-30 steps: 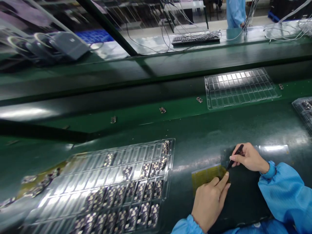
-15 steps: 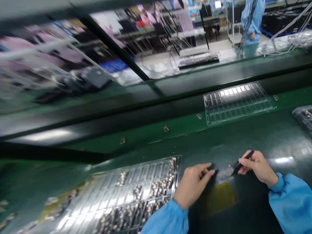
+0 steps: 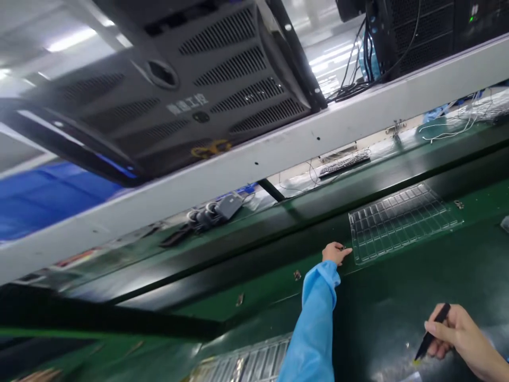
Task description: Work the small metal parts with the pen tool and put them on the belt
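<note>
Left hand: shifted forward, beside clear tray; fingers nearly together at small component, hold uncertain. Right hand: closed pen-fashion on black tool, presumably for fine tip control, over green worktop.

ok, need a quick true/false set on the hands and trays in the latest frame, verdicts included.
1. The right hand holds a black tool. True.
2. The left hand is farther out than the right hand. True.
3. The black tool's tip points toward the top of the picture. False: it points down and left.
4. A keyboard lies beyond the far clear tray. True.
5. The far clear tray lies left of the left hand. False: it lies to its right.
</note>
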The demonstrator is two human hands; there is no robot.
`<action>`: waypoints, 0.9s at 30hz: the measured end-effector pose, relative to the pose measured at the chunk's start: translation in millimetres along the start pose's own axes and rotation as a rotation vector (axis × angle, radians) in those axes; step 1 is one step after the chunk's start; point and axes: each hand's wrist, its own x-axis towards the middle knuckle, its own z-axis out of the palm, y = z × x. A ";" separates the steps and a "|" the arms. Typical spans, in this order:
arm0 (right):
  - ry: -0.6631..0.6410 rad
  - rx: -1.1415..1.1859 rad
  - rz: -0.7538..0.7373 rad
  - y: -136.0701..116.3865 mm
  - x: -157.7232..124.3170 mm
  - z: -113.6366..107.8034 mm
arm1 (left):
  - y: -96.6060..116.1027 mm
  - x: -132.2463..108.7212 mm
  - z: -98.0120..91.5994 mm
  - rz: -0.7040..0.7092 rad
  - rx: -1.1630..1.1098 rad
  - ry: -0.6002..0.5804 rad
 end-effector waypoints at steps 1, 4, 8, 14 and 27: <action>-0.002 -0.006 0.004 0.3 -0.5 -1.3 | -0.2 3.4 -0.3 -0.029 0.009 -0.014; -0.013 -0.014 0.017 1.8 -1.9 -5.5 | -1.7 6.8 -1.4 -0.102 0.016 -0.020; -0.050 -0.006 0.033 5.8 -1.2 -9.9 | -2.6 -2.4 -3.9 -0.168 -0.018 0.070; -0.021 0.031 0.019 0.2 -3.0 -10.4 | -0.8 -35.9 -20.3 -0.195 -0.267 0.116; 0.140 0.219 -0.119 -31.2 -10.4 0.0 | -12.1 -218.6 34.5 -0.199 -1.077 -0.358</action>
